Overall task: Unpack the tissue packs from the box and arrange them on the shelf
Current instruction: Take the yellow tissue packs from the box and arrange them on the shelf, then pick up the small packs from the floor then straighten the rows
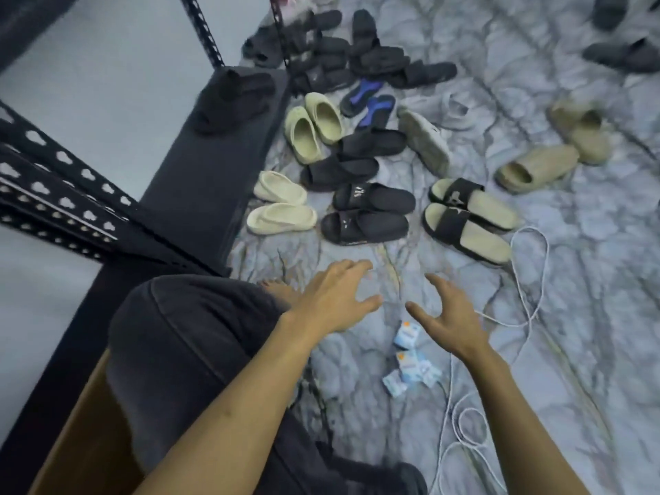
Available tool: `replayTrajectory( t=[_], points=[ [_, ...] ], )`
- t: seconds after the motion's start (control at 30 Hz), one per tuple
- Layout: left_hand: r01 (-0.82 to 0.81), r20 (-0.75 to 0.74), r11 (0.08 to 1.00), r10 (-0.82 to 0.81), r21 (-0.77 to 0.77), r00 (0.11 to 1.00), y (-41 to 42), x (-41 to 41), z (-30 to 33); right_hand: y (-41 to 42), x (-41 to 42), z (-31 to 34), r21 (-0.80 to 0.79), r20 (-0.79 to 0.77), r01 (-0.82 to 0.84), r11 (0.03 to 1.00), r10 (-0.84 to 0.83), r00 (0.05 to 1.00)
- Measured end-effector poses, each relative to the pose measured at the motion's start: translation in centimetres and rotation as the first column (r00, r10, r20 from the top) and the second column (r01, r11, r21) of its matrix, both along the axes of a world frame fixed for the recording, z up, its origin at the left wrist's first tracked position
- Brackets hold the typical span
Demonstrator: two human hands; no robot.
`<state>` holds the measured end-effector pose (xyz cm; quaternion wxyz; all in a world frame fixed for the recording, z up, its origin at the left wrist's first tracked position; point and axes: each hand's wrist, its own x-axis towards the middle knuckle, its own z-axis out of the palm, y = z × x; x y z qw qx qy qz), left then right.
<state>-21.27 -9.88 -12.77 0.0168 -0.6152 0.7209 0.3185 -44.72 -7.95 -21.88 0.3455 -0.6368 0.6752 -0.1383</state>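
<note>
Hands spread and empty above the floor, tissue packs [410,362] lying loose beneath and between them.

Left of the left hand [334,296] stands the black slotted shelf [200,162], with a brown cardboard box [89,423] partly hidden behind the person's dark-clad knee [185,351]. That hand is held palm down, fingers wide apart, gripping nothing. The small blue-and-white packs lie scattered in a loose line running away from the person; blur hides which way each one faces. The right hand [450,316] is just as open, fingers splayed, holding nothing. Beyond both hands lie many slippers [364,205]; right of the right hand trails a white cable [528,280].
</note>
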Motion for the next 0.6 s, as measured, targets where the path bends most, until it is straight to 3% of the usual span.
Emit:
replayTrajectory(
  t=[0.17, 0.33, 0.47, 0.6],
  points=[
    [0.090, 0.041, 0.988, -0.096, 0.128, 0.995, -0.4, -3.4, -3.6, 3.9, -2.5, -6.4, 0.236, 0.016, 0.083, 0.968, -0.089, 0.996],
    [0.083, 0.017, 0.949, -0.092, 0.303, 0.996, 1.0, -7.2, -7.8, 7.7, -2.5, -12.7, 0.483, -0.076, 0.025, 0.875, 0.014, 0.997],
    [0.069, -0.012, 0.901, -0.071, 0.428, 0.997, 2.1, -9.2, -11.4, 8.8, -1.7, -16.5, 0.515, -0.139, 0.062, 0.855, 0.012, 0.990],
    [-0.031, 0.016, 0.857, 0.026, 0.514, 1.000, 1.8, -8.9, -14.8, 8.4, -2.2, -19.9, 0.517, -0.193, 0.243, 0.821, -0.165, 0.967]
  ],
)
